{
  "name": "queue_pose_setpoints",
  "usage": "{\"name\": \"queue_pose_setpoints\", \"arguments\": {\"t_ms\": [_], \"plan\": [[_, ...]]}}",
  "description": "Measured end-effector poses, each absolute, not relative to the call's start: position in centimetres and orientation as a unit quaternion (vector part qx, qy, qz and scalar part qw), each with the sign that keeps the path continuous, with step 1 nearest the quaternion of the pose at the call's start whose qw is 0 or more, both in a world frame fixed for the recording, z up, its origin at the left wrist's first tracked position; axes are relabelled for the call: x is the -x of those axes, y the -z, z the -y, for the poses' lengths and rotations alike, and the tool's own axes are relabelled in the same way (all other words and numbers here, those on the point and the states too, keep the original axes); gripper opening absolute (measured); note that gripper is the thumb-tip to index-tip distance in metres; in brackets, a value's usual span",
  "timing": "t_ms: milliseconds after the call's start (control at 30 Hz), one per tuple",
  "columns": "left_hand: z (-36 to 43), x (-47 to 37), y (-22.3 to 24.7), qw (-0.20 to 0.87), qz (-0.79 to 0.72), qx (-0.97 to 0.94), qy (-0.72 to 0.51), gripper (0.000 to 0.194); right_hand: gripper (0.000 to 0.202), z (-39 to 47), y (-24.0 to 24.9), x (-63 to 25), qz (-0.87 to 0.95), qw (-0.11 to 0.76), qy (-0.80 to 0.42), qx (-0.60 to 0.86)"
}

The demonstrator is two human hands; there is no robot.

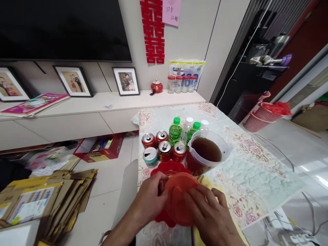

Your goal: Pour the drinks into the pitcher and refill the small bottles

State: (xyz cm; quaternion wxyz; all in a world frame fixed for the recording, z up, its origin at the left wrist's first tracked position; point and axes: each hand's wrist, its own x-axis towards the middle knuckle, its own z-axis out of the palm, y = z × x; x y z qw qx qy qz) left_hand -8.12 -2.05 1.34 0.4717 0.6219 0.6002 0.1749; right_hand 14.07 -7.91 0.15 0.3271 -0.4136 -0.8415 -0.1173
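An orange-red round plastic piece is held between my two hands, over a red scalloped tray. My left hand grips its left edge with thumb and fingers. My right hand lies on its right side, slightly blurred, fingers close together. Beyond the tray stand several cans and green-capped bottles beside white-capped ones. A clear pitcher of dark brown liquid is behind my right hand. A yellow cloth lies partly under that hand.
The table has a floral cloth. Behind it, a white ledge holds framed photos, a red pot and red-lidded jars. Flattened cardboard and a red box are on the floor at left, pink baskets at right.
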Motion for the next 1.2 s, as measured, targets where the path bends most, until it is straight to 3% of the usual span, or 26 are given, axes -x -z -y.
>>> {"name": "queue_pose_setpoints", "arguments": {"t_ms": [200,333,433,467,600,667,800,1000,1200], "plan": [[3.4,6.5,-1.0,0.419,-0.606,-0.661,-0.143,0.026,0.037,7.2,1.1,-13.6,0.853,0.257,0.198,0.409],[3.9,7.2,-1.0,0.449,-0.527,-0.682,-0.235,0.033,0.038,7.8,0.2,-16.1,0.850,0.270,0.182,0.413],[3.7,8.0,-1.0,0.473,-0.470,-0.667,-0.333,0.040,0.023,8.1,-2.9,-19.5,0.831,0.320,0.069,0.450],[3.5,8.1,-0.7,0.468,-0.471,-0.661,-0.349,0.038,0.018,8.0,-4.2,-20.7,0.832,0.307,-0.021,0.461],[2.9,7.8,2.4,0.423,-0.477,-0.686,-0.351,0.027,0.023,6.8,-8.3,-24.5,0.637,0.404,-0.349,0.556],[2.9,7.4,4.6,0.364,-0.479,-0.709,-0.368,0.027,0.029,5.6,-9.7,-25.3,0.578,0.407,-0.432,0.559],[3.3,7.3,8.3,0.231,-0.451,-0.774,-0.380,0.033,0.031,3.3,-11.5,-25.5,0.543,0.408,-0.489,0.548],[3.7,7.5,10.6,0.187,-0.406,-0.815,-0.370,0.036,0.041,1.1,-12.4,-26.4,0.554,0.380,-0.483,0.562],[3.7,5.9,12.0,0.156,-0.419,-0.791,-0.416,0.038,0.045,-1.1,-13.7,-25.4,0.667,0.289,-0.268,0.632]]}}
